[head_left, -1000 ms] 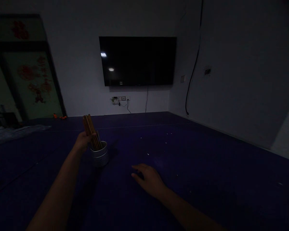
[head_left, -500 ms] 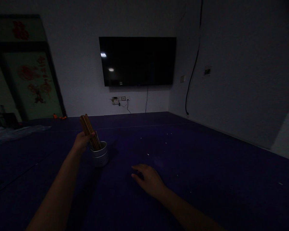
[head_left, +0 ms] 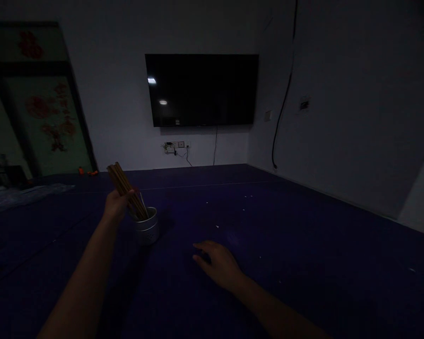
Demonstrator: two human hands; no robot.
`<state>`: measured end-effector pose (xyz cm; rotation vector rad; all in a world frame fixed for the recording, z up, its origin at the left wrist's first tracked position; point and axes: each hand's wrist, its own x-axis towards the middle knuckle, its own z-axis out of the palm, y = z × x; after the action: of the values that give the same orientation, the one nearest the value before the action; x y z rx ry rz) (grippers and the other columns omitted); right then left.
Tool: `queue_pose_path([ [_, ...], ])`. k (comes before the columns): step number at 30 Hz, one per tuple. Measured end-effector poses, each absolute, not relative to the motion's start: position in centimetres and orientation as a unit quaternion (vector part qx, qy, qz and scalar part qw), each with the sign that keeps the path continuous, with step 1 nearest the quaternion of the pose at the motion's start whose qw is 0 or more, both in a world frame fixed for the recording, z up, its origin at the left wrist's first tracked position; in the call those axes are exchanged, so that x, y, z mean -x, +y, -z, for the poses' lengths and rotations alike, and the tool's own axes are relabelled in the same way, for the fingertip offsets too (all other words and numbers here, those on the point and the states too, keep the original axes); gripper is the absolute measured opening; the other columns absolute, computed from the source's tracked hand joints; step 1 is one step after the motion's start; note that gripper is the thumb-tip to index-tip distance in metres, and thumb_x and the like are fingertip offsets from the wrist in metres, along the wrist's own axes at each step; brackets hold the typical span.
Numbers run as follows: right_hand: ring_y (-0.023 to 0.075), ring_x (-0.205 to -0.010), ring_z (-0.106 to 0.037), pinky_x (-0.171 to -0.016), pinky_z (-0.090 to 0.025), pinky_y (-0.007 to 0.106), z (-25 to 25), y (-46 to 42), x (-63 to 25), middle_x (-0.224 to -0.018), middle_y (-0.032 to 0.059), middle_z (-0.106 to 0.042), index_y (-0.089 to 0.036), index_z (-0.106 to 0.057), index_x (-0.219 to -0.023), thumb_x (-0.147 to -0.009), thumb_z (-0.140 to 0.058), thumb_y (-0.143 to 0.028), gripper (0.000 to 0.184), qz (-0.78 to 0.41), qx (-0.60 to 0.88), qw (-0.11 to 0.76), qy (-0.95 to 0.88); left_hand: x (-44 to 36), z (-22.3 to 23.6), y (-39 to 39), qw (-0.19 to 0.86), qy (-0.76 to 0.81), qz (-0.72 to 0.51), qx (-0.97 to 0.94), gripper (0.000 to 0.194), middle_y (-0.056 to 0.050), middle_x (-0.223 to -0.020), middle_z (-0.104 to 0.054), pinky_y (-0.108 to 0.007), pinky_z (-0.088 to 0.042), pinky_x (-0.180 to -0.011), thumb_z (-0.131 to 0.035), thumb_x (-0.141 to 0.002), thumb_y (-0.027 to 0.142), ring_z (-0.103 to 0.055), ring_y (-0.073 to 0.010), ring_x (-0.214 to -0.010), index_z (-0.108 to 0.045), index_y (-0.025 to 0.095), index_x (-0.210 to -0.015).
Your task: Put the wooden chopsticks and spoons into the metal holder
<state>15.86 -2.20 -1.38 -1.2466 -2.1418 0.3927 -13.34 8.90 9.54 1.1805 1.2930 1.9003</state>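
Observation:
My left hand (head_left: 116,205) is closed around a bundle of wooden chopsticks (head_left: 122,181). They lean to the left, with their lower ends inside a silver-grey holder (head_left: 147,231) that stands upright on the purple-blue surface. A thin pale stick also rises from the holder beside the bundle. My right hand (head_left: 219,263) is to the right and nearer to me, low over the surface. Its thumb and fingers are apart, and nothing is between them.
Small white scraps (head_left: 217,226) are scattered over the purple-blue surface (head_left: 183,292). Crumpled clear plastic (head_left: 31,193) and small orange objects (head_left: 92,173) lie at the far left. A television (head_left: 203,89) hangs on the back wall, and a black cable (head_left: 281,117) hangs down the right wall.
My left hand has shifted slightly left, and the chopsticks tilt further left, their lower ends still in the holder. My right hand stays where it was.

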Motion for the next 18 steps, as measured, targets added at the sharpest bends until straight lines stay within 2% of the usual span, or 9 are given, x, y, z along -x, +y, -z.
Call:
queue_pose_path([
  [7, 0.0214, -0.102, -0.061, -0.092, -0.045, 0.034, 1.5, -2.1, -15.9, -0.116, 0.0067, -0.066, -0.021, -0.063, -0.118, -0.088, -0.051, -0.037, 0.037, -0.152, 0.472, 0.313, -0.810, 13.2, -10.8, 8.1, 0.249, 0.424, -0.759, -0.427, 0.010, 0.001, -0.065, -0.064, -0.031, -0.052, -0.078, -0.066, -0.061, 0.013, -0.065, -0.0184, -0.078, -0.058, 0.014, -0.067],
  [13, 0.0209, -0.101, -0.061, -0.091, -0.045, 0.033, 1.7, -2.0, -16.2, -0.115, 0.0063, -0.066, -0.021, -0.062, -0.119, -0.088, -0.050, -0.037, 0.037, -0.151, 0.472, 0.316, -0.809, 13.8, -12.3, 6.8, 0.207, 0.367, -0.811, -0.406, 0.015, 0.004, -0.072, -0.063, -0.033, -0.050, -0.087, -0.061, -0.066, 0.006, -0.064, -0.0140, -0.079, -0.055, 0.013, -0.077],
  [18, 0.0212, -0.102, -0.061, -0.091, -0.045, 0.034, 1.7, -2.0, -16.5, -0.116, 0.0068, -0.066, -0.022, -0.062, -0.119, -0.088, -0.050, -0.038, 0.037, -0.152, 0.478, 0.313, -0.807, 14.9, -13.7, 5.7, 0.127, 0.392, -0.844, -0.343, 0.013, 0.005, -0.069, -0.058, -0.031, -0.050, -0.089, -0.055, -0.068, 0.004, -0.064, -0.0104, -0.075, -0.048, 0.015, -0.070],
])
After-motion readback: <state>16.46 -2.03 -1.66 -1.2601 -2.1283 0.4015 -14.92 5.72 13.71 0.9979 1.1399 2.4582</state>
